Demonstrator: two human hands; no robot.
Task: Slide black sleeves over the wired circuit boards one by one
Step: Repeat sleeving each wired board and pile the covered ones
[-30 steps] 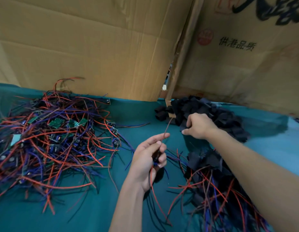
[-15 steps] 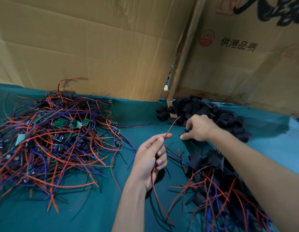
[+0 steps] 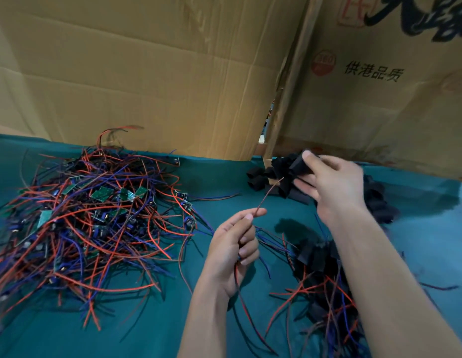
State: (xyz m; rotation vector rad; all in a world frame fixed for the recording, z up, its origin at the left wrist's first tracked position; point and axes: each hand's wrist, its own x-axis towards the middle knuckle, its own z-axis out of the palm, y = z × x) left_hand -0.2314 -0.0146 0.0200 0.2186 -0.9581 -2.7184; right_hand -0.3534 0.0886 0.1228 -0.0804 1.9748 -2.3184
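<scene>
My left hand (image 3: 235,244) grips a wired circuit board's leads; a thin red wire (image 3: 270,192) sticks up from between its thumb and forefinger, and the board itself is hidden in the fist. My right hand (image 3: 330,187) is raised above the heap of loose black sleeves (image 3: 281,171) and pinches one black sleeve (image 3: 299,165) between thumb and fingers. A big tangle of green boards with red and blue wires (image 3: 95,215) lies on the left. Sleeved boards (image 3: 320,275) lie in a pile under my right forearm.
Everything lies on a teal cloth (image 3: 147,326). Upright cardboard sheets (image 3: 147,73) wall off the back, with a narrow gap (image 3: 268,120) between them. Printed characters mark the right cardboard sheet (image 3: 372,72).
My right hand has lifted off the sleeve heap with one black sleeve pinched in it. My left hand has stayed nearly still, holding the wires.
</scene>
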